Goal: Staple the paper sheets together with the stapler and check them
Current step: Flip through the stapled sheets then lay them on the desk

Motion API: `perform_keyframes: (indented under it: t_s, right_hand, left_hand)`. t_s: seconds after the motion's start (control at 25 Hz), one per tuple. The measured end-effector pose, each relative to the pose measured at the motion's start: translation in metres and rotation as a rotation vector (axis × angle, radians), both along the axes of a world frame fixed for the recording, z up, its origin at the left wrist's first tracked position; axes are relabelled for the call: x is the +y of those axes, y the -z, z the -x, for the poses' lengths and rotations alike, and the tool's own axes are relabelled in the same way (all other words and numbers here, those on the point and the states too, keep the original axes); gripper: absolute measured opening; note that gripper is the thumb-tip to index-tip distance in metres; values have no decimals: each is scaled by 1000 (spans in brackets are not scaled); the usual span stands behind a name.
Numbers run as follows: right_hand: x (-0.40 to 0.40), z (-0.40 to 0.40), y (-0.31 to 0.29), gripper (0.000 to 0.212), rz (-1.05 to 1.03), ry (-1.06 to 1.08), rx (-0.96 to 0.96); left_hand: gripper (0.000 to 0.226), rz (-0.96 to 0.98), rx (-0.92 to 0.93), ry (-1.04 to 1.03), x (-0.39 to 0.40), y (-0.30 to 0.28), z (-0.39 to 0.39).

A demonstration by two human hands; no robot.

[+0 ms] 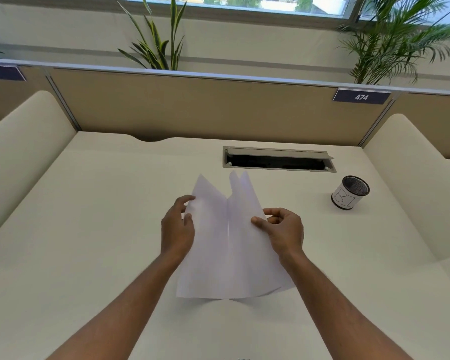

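Note:
White paper sheets (226, 245) are held up above the cream desk (89, 229), spread apart like an open book with a seam down the middle. My left hand (177, 227) grips the left sheet at its outer edge. On the right edge, my right hand (283, 227) pinches the other sheets between thumb and fingers. The far corners of the sheets fan apart. No stapler is in view.
A mesh pen cup (350, 192) with a white label stands at the right. An open cable tray slot (278, 159) lies behind the sheets. Low partitions enclose the desk on three sides, with plants behind the back panel.

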State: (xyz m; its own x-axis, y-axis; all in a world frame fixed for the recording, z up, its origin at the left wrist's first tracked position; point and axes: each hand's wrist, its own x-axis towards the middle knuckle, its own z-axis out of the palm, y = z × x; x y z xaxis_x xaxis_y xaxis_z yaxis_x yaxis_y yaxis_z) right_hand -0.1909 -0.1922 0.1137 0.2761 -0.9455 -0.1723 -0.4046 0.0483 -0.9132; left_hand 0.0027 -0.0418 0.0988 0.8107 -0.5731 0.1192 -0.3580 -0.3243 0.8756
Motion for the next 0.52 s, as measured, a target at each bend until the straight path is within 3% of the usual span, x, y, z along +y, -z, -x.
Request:
perform_keyframes:
  t_s: [0.08,0.2,0.44,0.52]
  right_hand:
    - [6,-8,-3,35,-25,-38,-32]
    - [14,-17,-2,34,-97,-86,-119]
    - [25,-23,0,21,-255,-186,-253]
    - [26,-21,2,14,-279,-217,-252]
  left_hand:
    - [58,-1,-71,54,-7,-5,9]
    - [45,-40,-124,98,-16,-7,17]
    - [23,-78,215,77,-24,-5,31]
    - [38,-73,289,87,-25,-6,32]
